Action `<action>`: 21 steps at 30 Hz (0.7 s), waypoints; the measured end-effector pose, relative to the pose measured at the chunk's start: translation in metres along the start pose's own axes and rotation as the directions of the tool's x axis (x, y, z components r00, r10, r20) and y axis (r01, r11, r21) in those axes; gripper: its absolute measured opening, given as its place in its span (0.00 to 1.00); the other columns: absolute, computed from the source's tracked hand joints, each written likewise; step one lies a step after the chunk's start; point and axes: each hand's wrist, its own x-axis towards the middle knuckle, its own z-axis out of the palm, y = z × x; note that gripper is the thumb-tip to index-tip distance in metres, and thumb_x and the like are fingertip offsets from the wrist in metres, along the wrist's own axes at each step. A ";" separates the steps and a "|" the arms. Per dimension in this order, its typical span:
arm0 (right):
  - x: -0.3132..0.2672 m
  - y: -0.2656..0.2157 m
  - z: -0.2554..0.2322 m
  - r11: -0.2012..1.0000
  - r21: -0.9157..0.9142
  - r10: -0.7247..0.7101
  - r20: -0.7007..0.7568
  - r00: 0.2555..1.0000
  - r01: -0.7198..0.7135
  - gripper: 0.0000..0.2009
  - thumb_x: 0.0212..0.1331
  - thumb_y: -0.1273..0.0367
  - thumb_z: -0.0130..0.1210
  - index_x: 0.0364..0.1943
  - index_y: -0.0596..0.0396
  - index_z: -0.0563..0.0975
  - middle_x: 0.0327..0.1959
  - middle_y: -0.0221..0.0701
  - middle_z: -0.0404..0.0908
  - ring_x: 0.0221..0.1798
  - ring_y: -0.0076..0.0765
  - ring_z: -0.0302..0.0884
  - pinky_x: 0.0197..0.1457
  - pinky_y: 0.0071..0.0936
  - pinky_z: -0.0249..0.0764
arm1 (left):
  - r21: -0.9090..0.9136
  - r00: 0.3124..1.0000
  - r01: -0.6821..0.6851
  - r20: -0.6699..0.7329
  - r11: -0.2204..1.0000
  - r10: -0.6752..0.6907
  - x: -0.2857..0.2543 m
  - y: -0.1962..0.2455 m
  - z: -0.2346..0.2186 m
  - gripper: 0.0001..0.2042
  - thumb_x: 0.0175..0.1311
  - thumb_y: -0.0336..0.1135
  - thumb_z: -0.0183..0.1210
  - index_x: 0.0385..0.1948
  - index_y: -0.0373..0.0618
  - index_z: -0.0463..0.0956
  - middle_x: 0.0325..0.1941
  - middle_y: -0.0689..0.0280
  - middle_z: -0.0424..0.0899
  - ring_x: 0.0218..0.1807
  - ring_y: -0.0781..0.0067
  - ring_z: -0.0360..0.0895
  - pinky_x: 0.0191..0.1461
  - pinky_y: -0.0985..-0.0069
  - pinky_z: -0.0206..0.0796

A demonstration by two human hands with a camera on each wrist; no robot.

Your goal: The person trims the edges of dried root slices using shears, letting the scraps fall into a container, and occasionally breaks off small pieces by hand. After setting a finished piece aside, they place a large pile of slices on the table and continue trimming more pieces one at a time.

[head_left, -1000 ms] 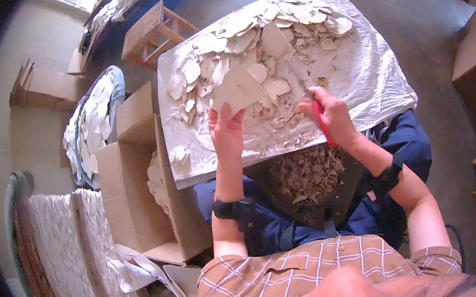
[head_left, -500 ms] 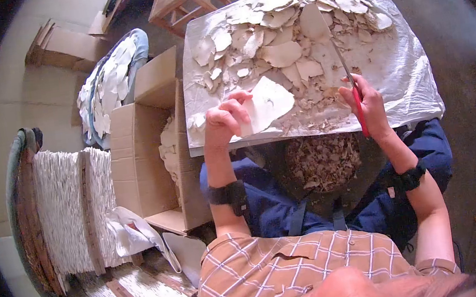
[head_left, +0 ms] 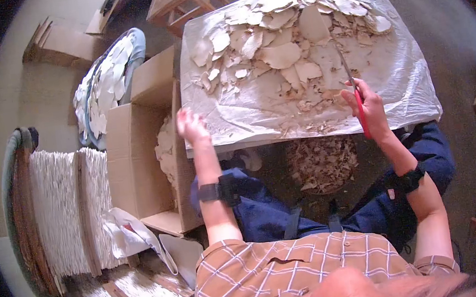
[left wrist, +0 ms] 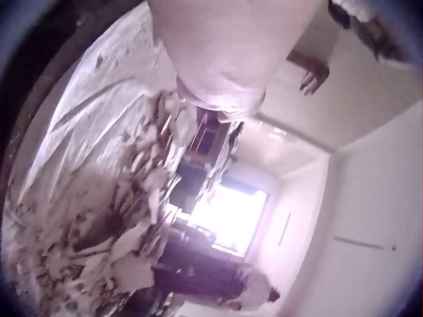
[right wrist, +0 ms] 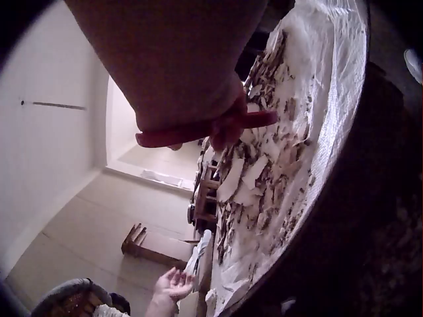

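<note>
Head: the right hand [head_left: 373, 109] grips a red-handled tool [head_left: 360, 107] aimed ahead at an oblong pale piece [head_left: 312, 25] — long axis away from both hands, nearer the right than the left hand [head_left: 192, 127]. Left wrist: fingertips hidden. Right wrist: the left, well apart, looks empty — fingers loose.

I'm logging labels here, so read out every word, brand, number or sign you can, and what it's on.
No readable text anywhere.
Small pale tag by the right black wristband: too small to read.
Red-handled tool and open cardboard box: no readable print.
</note>
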 end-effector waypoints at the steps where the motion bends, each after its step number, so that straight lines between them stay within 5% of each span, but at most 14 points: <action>1: 0.000 0.000 0.000 1.000 -0.024 0.010 0.012 1.000 -0.009 0.19 0.50 0.55 0.53 0.38 0.55 0.70 0.19 0.38 0.72 0.23 0.40 0.71 0.28 0.31 0.66 | -0.014 0.992 -0.005 0.122 1.000 0.006 0.006 -0.022 0.018 0.12 0.53 0.23 0.51 0.41 0.43 0.68 0.37 0.67 0.73 0.38 0.76 0.70 0.33 0.79 0.65; 4: 0.001 0.018 0.000 0.988 -0.152 -0.016 0.034 0.999 0.021 0.18 0.50 0.57 0.52 0.39 0.55 0.70 0.22 0.40 0.74 0.27 0.45 0.73 0.30 0.34 0.68 | 0.209 0.895 0.083 0.415 0.974 -0.165 -0.021 -0.049 0.086 0.10 0.54 0.31 0.55 0.38 0.43 0.71 0.37 0.68 0.73 0.37 0.79 0.70 0.31 0.81 0.68; 9: 0.001 0.021 -0.011 0.917 -0.389 -0.039 0.118 0.992 0.083 0.14 0.50 0.62 0.49 0.39 0.54 0.70 0.30 0.43 0.75 0.33 0.49 0.74 0.34 0.39 0.69 | 0.527 0.884 -0.131 0.446 0.840 -0.141 -0.032 -0.102 0.145 0.14 0.49 0.37 0.61 0.35 0.40 0.72 0.25 0.71 0.74 0.24 0.81 0.70 0.22 0.83 0.64; 12: 0.000 0.018 -0.014 0.906 -0.411 -0.056 0.114 0.992 0.099 0.15 0.50 0.61 0.49 0.40 0.53 0.69 0.31 0.42 0.75 0.33 0.48 0.74 0.34 0.40 0.69 | 0.355 0.814 -0.252 0.581 0.900 -0.002 -0.039 -0.110 0.150 0.11 0.50 0.33 0.59 0.33 0.40 0.72 0.24 0.72 0.74 0.23 0.83 0.69 0.22 0.84 0.63; 16: -0.001 0.012 -0.014 0.909 -0.376 -0.158 0.086 0.984 0.179 0.15 0.49 0.61 0.50 0.40 0.52 0.69 0.31 0.40 0.75 0.33 0.47 0.74 0.33 0.39 0.70 | 0.014 0.856 -0.186 0.494 0.982 0.155 -0.038 -0.100 0.152 0.06 0.50 0.28 0.57 0.29 0.43 0.72 0.24 0.73 0.74 0.22 0.86 0.67 0.26 0.87 0.61; 19: -0.002 0.003 -0.016 0.922 -0.313 -0.213 0.076 0.974 0.226 0.18 0.47 0.61 0.54 0.41 0.54 0.69 0.32 0.40 0.75 0.33 0.47 0.74 0.33 0.36 0.69 | 0.039 0.786 -0.027 0.619 0.999 -0.002 -0.069 -0.043 0.147 0.07 0.50 0.28 0.57 0.31 0.40 0.71 0.25 0.72 0.75 0.25 0.86 0.69 0.30 0.85 0.62; 21: -0.004 -0.007 -0.018 0.933 -0.277 -0.215 0.087 0.973 0.231 0.20 0.46 0.61 0.57 0.42 0.56 0.69 0.33 0.41 0.75 0.34 0.46 0.74 0.33 0.34 0.69 | 0.076 0.755 -0.049 0.656 0.996 -0.013 -0.079 -0.028 0.134 0.07 0.50 0.27 0.56 0.32 0.39 0.73 0.27 0.71 0.76 0.27 0.85 0.70 0.32 0.85 0.63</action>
